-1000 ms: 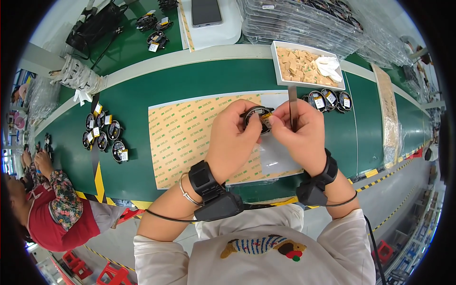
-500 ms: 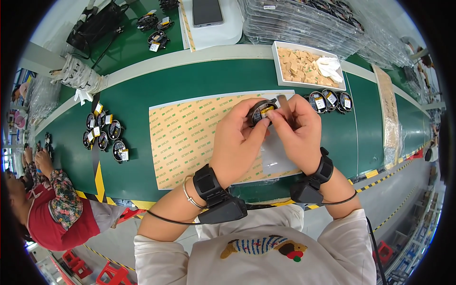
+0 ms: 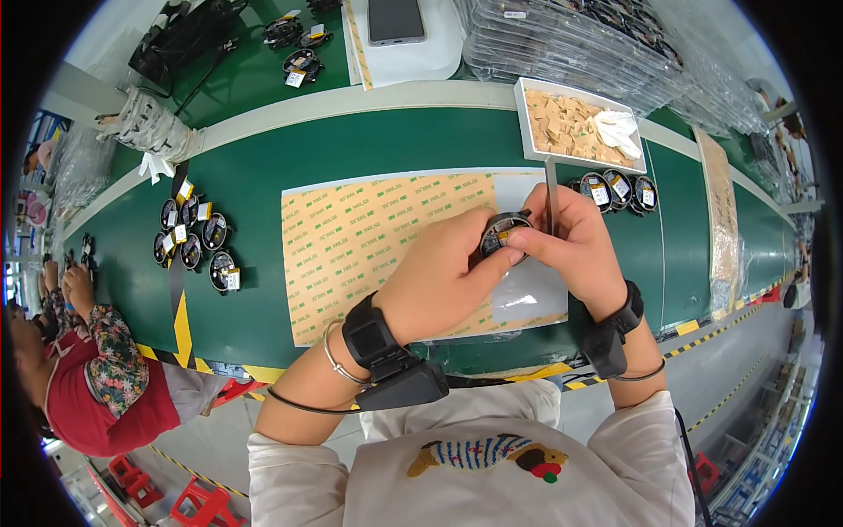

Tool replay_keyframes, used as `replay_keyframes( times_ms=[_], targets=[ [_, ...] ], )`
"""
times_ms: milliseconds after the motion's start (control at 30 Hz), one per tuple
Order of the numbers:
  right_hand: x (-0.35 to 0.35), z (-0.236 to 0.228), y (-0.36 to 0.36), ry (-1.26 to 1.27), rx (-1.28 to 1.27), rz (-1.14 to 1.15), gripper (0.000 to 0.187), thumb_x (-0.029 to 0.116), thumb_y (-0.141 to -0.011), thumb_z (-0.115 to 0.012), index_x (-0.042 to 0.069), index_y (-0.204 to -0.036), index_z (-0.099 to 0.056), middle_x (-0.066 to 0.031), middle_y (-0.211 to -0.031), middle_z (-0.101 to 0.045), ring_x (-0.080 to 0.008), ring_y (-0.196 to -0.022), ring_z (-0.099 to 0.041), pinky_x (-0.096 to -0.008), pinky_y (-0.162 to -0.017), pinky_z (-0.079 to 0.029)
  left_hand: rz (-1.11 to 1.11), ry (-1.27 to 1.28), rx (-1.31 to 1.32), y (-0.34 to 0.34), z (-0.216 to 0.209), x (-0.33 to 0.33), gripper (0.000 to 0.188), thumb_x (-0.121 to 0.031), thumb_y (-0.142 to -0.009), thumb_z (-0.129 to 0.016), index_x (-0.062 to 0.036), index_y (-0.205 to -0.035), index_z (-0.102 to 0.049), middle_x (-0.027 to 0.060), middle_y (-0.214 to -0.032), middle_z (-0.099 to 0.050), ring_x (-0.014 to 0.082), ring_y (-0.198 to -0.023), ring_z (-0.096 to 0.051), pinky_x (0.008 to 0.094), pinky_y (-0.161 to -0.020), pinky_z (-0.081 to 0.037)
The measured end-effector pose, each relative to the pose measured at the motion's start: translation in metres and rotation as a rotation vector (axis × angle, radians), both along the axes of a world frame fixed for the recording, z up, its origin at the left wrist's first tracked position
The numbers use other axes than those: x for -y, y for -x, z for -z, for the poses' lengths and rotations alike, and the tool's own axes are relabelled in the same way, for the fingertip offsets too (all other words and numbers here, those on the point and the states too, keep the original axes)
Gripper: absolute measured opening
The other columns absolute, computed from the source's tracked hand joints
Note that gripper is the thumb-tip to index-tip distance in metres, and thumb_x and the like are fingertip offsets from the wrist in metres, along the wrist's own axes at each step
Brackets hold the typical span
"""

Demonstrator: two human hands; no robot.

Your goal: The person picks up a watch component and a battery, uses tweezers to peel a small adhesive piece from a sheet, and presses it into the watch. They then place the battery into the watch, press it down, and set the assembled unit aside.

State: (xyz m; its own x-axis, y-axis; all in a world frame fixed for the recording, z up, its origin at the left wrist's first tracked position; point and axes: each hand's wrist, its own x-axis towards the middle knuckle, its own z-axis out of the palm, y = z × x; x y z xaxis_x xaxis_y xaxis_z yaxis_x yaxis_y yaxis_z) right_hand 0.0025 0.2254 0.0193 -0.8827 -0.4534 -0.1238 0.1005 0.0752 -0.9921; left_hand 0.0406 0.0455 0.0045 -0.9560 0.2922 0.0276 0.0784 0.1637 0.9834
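Shallow white box (image 3: 584,163) at the far side of the green tabletop (image 3: 250,167), holding a loose layer of small tan paper pieces (image 3: 562,123), with a crumpled white tissue (image 3: 617,129) lying over them at the right. Behind it, clear plastic trays (image 3: 544,57) are stacked in thin, glossy layers; dark parts (image 3: 637,22) lie in the uppermost. The black round device (image 3: 502,230), a shallow ring-walled casing with a yellow-banded part inside, is held tilted above the right portion of a flat sheet (image 3: 378,255). This sheet is tan with green print over most of its face and pale, smooth and glossy at the right. The left hand (image 3: 452,259) grasps the casing between thumb and fingers; the right hand (image 3: 575,241) has its thumb at the casing's near right edge, while its curled fingers grip a narrow, flat grey strip (image 3: 552,198) pointing away from the wearer. Similar round casings with white labels form a left cluster (image 3: 215,231) and a right row (image 3: 617,186).
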Motion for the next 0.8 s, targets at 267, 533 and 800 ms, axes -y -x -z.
replay_keyframes(
  times_ms=[267, 533, 800],
  targets=[
    [0.003, -0.007, -0.001, -0.035, 0.078, -0.115, 0.019, 0.01, -0.081, -0.067, 0.005, -0.075, -0.05, 0.0059, -0.064, -0.048, 0.0003, -0.054, -0.037, -0.0164, -0.046, -0.026, 0.01, 0.046, -0.023, -0.004, -0.007, 0.001, 0.02, -0.016, -0.082, -0.061, 0.0003, -0.079, -0.051, 0.0116, -0.059, -0.052, 0.0246, -0.05, -0.049, 0.0338, -0.048, -0.039],
    [0.013, -0.01, -0.004, 0.036, 0.054, -0.134, 0.021, 0.009, -0.082, -0.065, 0.005, -0.071, -0.048, 0.0061, -0.062, -0.046, -0.0012, -0.057, -0.037, -0.0192, -0.05, -0.029, 0.013, 0.083, -0.023, -0.001, -0.003, 0.002, 0.018, -0.013, -0.081, -0.06, 0.0007, -0.073, -0.052, 0.0112, -0.058, -0.052, 0.0242, -0.049, -0.049, 0.0334, -0.048, -0.038],
    [0.0, -0.011, -0.002, -0.058, -0.154, 0.056, 0.013, 0.011, -0.082, -0.067, 0.0, -0.084, -0.06, 0.003, -0.069, -0.057, -0.0019, -0.061, -0.047, -0.0187, -0.055, -0.038, 0.007, 0.112, 0.019, 0.002, -0.013, 0.001, 0.021, -0.007, -0.08, -0.063, -0.0018, -0.1, -0.059, 0.0007, -0.072, -0.055, 0.0082, -0.058, -0.047, 0.0226, -0.055, -0.041]
  ],
)
